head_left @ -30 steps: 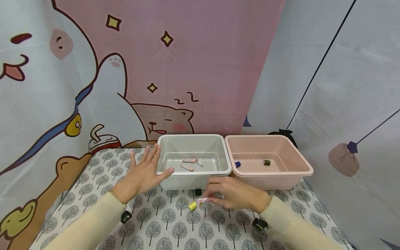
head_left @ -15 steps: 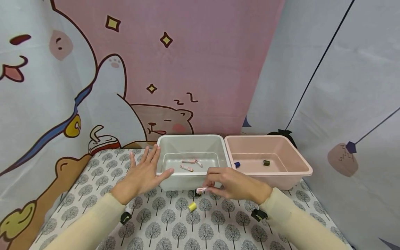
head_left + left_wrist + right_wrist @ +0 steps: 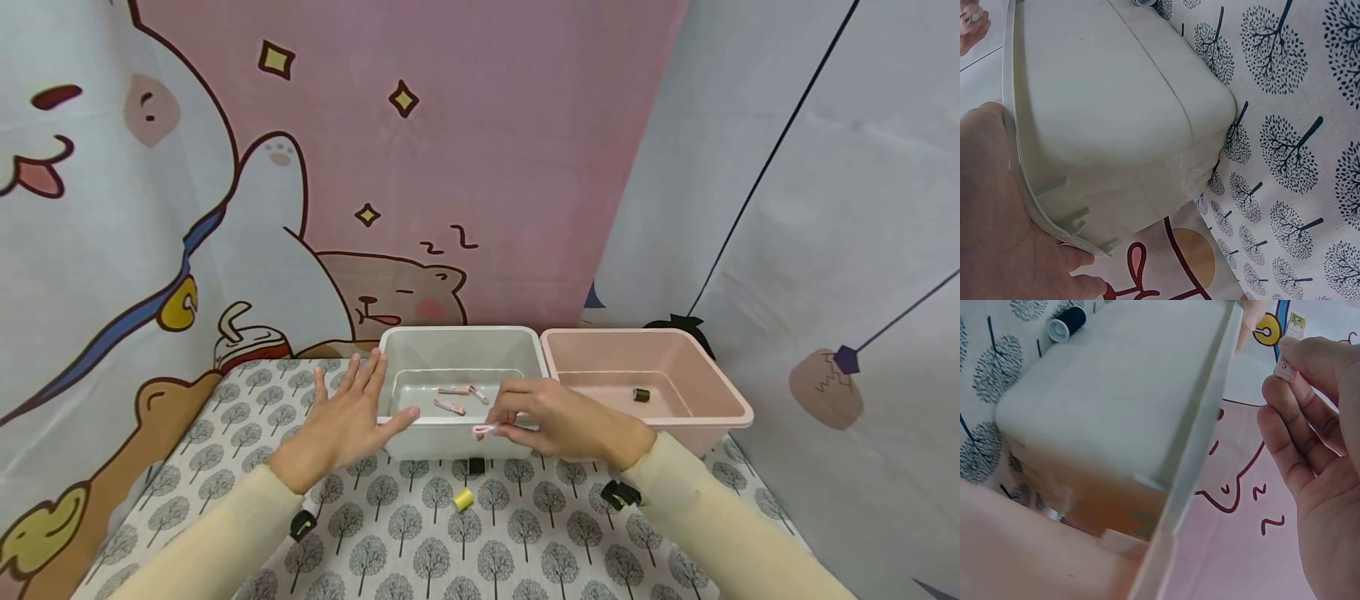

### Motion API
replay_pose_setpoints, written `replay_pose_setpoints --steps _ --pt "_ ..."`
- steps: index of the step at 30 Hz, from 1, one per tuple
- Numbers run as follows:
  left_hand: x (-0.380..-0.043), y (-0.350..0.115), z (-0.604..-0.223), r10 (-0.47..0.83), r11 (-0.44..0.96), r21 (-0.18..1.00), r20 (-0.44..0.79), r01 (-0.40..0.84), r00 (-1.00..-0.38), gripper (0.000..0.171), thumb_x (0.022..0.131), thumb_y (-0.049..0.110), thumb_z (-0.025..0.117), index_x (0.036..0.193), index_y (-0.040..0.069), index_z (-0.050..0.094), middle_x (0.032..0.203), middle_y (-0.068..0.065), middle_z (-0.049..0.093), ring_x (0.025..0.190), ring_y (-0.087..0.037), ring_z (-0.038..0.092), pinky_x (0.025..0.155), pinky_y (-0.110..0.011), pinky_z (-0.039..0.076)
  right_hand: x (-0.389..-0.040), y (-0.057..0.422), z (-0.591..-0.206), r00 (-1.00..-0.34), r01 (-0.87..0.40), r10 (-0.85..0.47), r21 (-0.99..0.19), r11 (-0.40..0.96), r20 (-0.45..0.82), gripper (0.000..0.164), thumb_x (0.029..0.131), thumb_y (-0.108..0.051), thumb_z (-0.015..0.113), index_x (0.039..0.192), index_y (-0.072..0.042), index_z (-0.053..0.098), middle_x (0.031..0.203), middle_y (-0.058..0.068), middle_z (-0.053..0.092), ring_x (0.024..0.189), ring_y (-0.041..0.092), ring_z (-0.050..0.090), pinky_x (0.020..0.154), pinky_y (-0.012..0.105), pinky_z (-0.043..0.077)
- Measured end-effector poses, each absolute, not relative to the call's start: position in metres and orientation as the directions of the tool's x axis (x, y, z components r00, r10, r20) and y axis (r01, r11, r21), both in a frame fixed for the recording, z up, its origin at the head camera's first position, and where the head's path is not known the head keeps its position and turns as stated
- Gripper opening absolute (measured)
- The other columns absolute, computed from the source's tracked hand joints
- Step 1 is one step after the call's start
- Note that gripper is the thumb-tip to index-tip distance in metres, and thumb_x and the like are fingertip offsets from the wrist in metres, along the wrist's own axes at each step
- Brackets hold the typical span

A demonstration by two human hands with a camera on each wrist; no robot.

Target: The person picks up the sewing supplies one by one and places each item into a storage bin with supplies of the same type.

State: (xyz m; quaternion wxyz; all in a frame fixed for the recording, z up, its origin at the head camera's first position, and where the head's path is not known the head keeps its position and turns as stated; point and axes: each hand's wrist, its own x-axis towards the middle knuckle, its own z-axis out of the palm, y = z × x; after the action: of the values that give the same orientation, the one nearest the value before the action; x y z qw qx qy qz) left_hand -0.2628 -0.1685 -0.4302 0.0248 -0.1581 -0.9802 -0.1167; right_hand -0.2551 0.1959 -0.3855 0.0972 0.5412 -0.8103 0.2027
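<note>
This looks like a small tabletop nook screened off with printed fabric; whether it stands in a home or a studio cannot be told. In the head view, a creased pink backdrop (image 3: 510, 167) hangs at twelve o'clock, a white cartoon animal (image 3: 198, 158) fills ten o'clock, and a grey-white sheet (image 3: 750, 108) closes in two o'clock. A tree-patterned tablecloth (image 3: 405, 575) spreads at six o'clock beneath plastic household-style tubs: a grey bin (image 3: 450, 440) towards six and a pink bin (image 3: 705, 429) towards four.
</note>
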Motion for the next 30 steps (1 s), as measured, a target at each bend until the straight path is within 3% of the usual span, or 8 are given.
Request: replay_pose_setpoints --steps 12,22,30 --pt "-0.262 -0.168 -0.431 0.303 0.923 0.219 0.088 0.315 -0.949 0.12 0.109 0.094 0.032 0.187 0.007 0.007 0.197 -0.01 0.0 0.184 -0.045 0.001 0.135 -0.088 -0.016 -0.28 0.188 -0.368 -0.375 -0.926 -0.806 -0.233 0.298 0.458 0.014 0.098 0.001 0.089 0.109 -0.007 0.084 0.109 0.002 0.083 0.098 0.014 0.083 0.091 0.019 0.068" --pt "-0.261 -0.168 -0.432 0.3 0.922 0.227 0.089 0.313 -0.95 0.118 0.11 0.091 0.037 0.187 0.006 0.01 0.197 -0.011 0.002 0.184 -0.046 0.002 0.135 -0.088 -0.016 -0.303 0.18 -0.357 -0.431 -0.902 -0.799 -0.23 0.367 0.418 0.007 0.103 -0.006 0.087 0.108 -0.011 0.086 0.104 0.0 0.081 0.092 0.008 0.079 0.086 0.024 0.069" --pt "-0.262 -0.168 -0.431 0.304 0.921 0.224 0.096 0.318 -0.948 0.116 0.112 0.088 0.039 0.187 0.005 0.01 0.197 -0.011 0.001 0.184 -0.046 0.001 0.135 -0.088 -0.017 -0.319 0.175 -0.352 -0.491 -0.871 -0.775 -0.249 0.424 0.398 0.006 0.103 -0.005 0.087 0.107 -0.009 0.087 0.103 0.002 0.081 0.091 0.012 0.079 0.087 0.033 0.072"
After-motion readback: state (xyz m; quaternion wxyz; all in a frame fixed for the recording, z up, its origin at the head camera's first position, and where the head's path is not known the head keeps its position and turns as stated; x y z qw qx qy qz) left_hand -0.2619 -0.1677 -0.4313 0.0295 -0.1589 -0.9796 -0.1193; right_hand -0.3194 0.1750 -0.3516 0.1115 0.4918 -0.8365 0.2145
